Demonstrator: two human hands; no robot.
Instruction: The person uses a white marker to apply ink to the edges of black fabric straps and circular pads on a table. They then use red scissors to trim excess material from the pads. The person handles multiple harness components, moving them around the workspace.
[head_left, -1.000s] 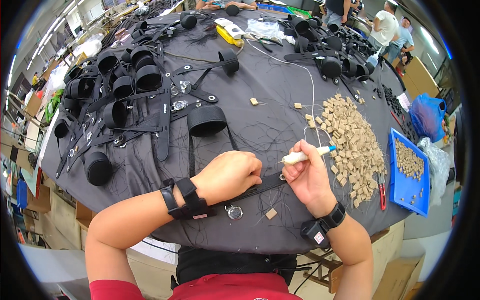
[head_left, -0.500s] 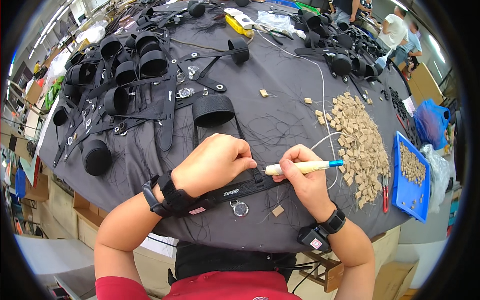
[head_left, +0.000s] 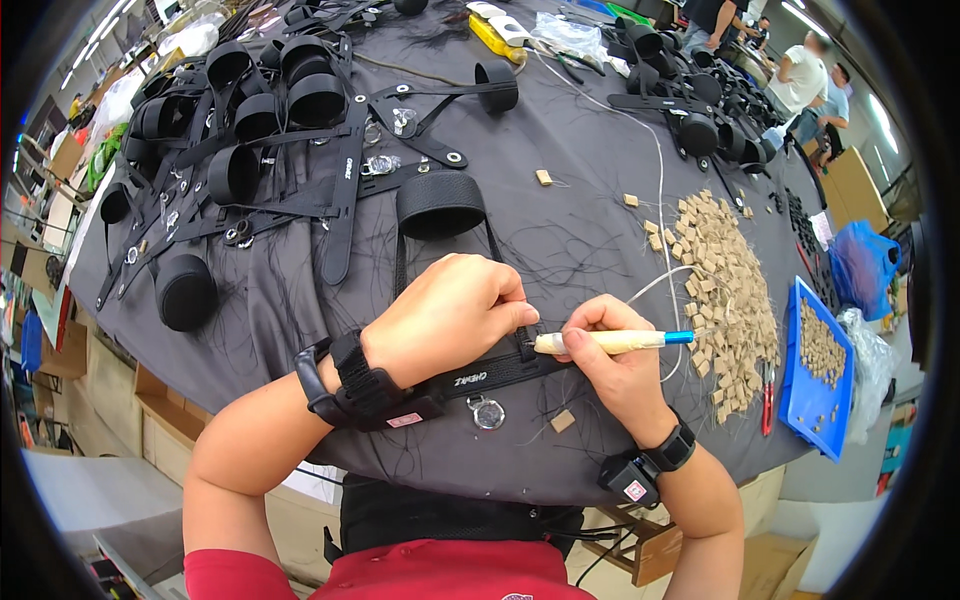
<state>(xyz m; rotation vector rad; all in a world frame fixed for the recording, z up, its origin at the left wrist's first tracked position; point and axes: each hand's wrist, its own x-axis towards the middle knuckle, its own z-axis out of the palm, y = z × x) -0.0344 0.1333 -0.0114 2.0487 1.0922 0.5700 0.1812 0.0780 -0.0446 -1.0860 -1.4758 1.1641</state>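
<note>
A black leather strap [head_left: 515,375] with pale lettering lies crosswise in front of me, joined by narrow straps to a black cuff-like loop [head_left: 440,210]. My left hand [head_left: 450,308] is over the strap's left part, thumb and forefinger pinched beside the junction; whatever they hold is too small to tell. In my right hand [head_left: 618,378] is a pen-shaped tool [head_left: 640,341] with a cream wrapped body and blue end. Its thin tip points left at the junction, close to my left fingertips. Just below the strap rests a round metal fitting [head_left: 487,413].
Many black strap-and-cuff pieces [head_left: 235,175] are heaped at the left, more [head_left: 690,110] at the far right. A pile of tan square pieces [head_left: 735,300] lies right of my hand, beside a blue tray [head_left: 817,400]. A white cord [head_left: 662,190] crosses the dark cloth [head_left: 590,225].
My left hand has shifted slightly right relative to the strap, its pinch still beside the junction. The tool stays in my right hand. The whole view has tilted a little.
</note>
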